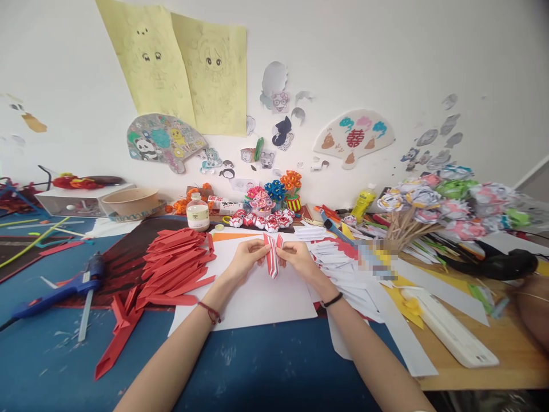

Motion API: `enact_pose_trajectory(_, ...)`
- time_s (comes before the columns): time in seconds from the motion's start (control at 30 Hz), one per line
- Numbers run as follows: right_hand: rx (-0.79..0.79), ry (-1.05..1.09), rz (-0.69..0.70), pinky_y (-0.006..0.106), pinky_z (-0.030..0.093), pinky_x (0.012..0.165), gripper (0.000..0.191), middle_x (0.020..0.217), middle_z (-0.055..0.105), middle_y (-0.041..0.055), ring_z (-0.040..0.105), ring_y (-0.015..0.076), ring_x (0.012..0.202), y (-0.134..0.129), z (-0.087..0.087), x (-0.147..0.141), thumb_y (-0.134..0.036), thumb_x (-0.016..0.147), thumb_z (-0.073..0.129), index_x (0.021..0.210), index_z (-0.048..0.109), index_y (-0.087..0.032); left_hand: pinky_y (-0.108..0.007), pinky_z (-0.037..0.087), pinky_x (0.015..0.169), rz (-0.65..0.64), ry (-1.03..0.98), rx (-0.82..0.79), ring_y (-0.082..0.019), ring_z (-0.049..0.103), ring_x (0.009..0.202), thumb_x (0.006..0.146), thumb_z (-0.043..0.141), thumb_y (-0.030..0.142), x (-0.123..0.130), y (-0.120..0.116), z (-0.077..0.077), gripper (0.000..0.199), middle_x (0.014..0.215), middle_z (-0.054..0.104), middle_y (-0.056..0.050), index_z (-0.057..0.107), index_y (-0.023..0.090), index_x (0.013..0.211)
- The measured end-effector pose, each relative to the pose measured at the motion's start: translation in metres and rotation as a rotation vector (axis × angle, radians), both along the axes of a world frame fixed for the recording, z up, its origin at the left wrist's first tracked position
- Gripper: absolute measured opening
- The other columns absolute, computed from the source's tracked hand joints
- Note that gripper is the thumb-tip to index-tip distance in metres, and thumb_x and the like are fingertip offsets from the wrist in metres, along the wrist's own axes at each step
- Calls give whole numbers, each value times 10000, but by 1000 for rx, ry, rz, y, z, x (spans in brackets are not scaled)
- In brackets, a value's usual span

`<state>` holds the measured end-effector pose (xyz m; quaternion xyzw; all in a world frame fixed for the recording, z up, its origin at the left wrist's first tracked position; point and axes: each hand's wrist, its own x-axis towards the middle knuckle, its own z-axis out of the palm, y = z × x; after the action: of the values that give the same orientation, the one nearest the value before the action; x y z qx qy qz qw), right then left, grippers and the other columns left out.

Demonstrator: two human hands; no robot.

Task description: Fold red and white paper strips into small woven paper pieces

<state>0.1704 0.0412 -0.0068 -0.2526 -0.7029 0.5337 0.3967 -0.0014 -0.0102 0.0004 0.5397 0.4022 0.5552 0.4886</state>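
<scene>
Between my two hands I hold a small bundle of folded red and white paper strips (273,263) upright, its pointed end down. The fingers of my left hand (249,256) pinch its left side, and those of my right hand (295,254) pinch its right side. Beneath them lies a white paper sheet (257,303). Left of my hands is a heap of folded red paper pieces (175,266). Folded white paper pieces (338,272) are piled to the right, near my right wrist.
A blue glue gun (83,283) lies at the left. Behind my hands stand a glue bottle (198,213) and red-and-white paper flowers (261,220). On the right are a paper-flower bouquet (429,200), a white elongated device (450,329) and part of another person's arm (532,309).
</scene>
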Motion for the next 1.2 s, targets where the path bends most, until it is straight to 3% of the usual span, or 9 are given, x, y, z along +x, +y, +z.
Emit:
enact_pose_trajectory(0.2,28,-61,49,243,413,522,385,562,578,10,523,117,514,2,-1,2,-485,798,635,632,607,-139,-200,337,502,-87,35,-16,-63,439,537,755,708,435,-4,1,-2,361,698,626,-38,698,88,857)
enact_pose_trajectory(0.4,30,-65,60,258,440,553,423,578,595,25,543,129,533,4,-2,2,-532,801,620,662,633,-133,-205,327,506,-41,81,88,-74,416,551,779,682,424,-3,-2,1,326,698,620,-35,698,102,831)
enact_pose_trajectory(0.87,156,-120,-34,239,373,502,489,514,527,-3,486,116,484,4,3,4,-574,831,561,578,559,-156,-202,370,515,-18,336,171,-87,418,559,827,610,440,-8,-12,27,316,665,555,-7,653,127,829)
enact_pose_trajectory(1.2,120,-80,3,237,355,485,516,487,476,-17,450,105,462,-5,4,1,-592,833,545,547,520,-164,-213,410,527,-13,373,155,-92,490,544,831,584,489,-7,-8,16,362,667,589,-12,627,129,841)
